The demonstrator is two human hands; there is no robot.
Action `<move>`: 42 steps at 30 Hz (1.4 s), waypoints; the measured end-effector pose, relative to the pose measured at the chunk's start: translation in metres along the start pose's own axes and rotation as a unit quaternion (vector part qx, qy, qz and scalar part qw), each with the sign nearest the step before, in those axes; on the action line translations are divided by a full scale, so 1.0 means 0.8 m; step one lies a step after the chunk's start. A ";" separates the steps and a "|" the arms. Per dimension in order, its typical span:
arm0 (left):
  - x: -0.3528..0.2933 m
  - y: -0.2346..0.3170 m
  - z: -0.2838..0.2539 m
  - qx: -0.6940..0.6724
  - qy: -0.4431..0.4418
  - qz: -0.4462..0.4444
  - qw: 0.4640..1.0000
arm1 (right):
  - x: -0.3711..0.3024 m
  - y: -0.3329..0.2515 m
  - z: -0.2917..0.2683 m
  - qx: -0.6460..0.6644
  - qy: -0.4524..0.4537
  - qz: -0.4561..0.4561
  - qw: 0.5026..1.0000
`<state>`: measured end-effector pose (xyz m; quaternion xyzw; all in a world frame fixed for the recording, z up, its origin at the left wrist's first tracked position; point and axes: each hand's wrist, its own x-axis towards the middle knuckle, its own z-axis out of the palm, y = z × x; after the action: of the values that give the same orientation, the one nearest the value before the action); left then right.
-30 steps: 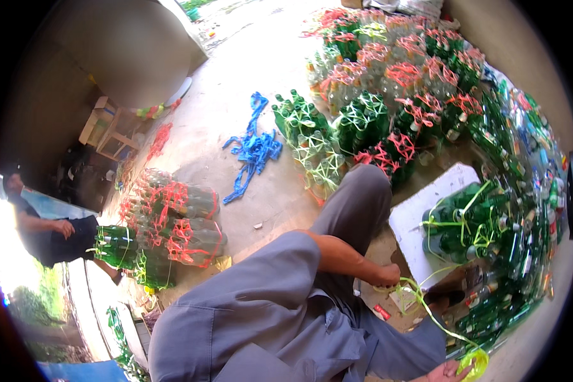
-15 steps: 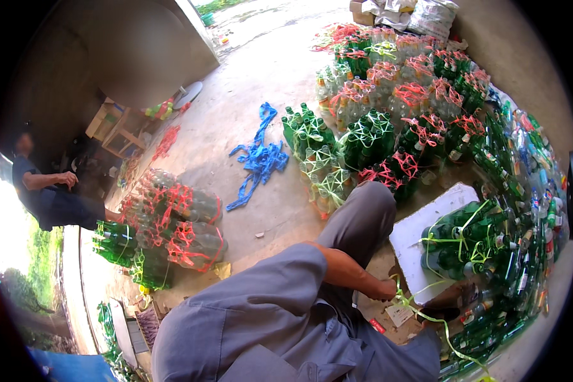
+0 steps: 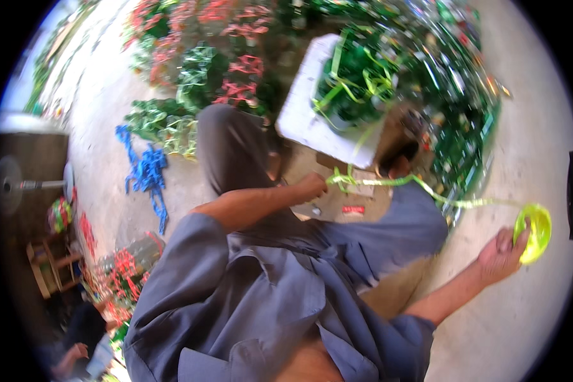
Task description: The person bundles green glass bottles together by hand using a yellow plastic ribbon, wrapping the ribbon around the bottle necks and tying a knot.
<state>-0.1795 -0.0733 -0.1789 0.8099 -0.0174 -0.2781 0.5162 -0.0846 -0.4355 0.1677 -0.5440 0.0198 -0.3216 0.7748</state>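
Observation:
My left hand (image 3: 313, 186) is closed on one end of a yellow-green plastic strap (image 3: 388, 182), beside the near edge of a white slab (image 3: 297, 108). The strap runs across to the right, towards a bright yellow-green roll of strap (image 3: 541, 232). My right hand (image 3: 498, 258) grips that roll, out at the far right with the arm extended. Green glass bottles (image 3: 353, 79) lie bundled on the slab, with yellow-green strap looped around them. Motion blur hides the finer detail of the loops.
Loose bottles (image 3: 455, 121) are heaped right of the slab. Bundles tied with red strap (image 3: 245, 73) stand ahead. A tangle of blue strap (image 3: 148, 172) lies on the floor at left. Another person (image 3: 86, 334) is at lower left, near more tied bundles (image 3: 124, 274).
The head view has swung round to the right, so the bundles shift left. My right hand has come into view with the strap roll. The left hand still holds the strap.

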 end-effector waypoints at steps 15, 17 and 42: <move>-0.009 0.026 0.004 -0.190 -0.109 -0.230 0.948 | -0.053 0.070 0.045 -0.251 -0.108 0.093 0.957; -0.005 0.031 0.010 -0.180 -0.125 -0.236 0.947 | -0.055 0.090 0.051 -0.317 -0.115 0.086 0.938; 0.008 0.023 0.001 -0.112 -0.094 -0.162 0.976 | 0.155 -0.079 -0.218 -0.201 0.278 -0.117 0.932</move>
<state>-0.1698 -0.0849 -0.1668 0.7093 0.0970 -0.4331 0.5477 -0.0828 -0.6576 0.1907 -0.5755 0.2352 -0.5374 0.5698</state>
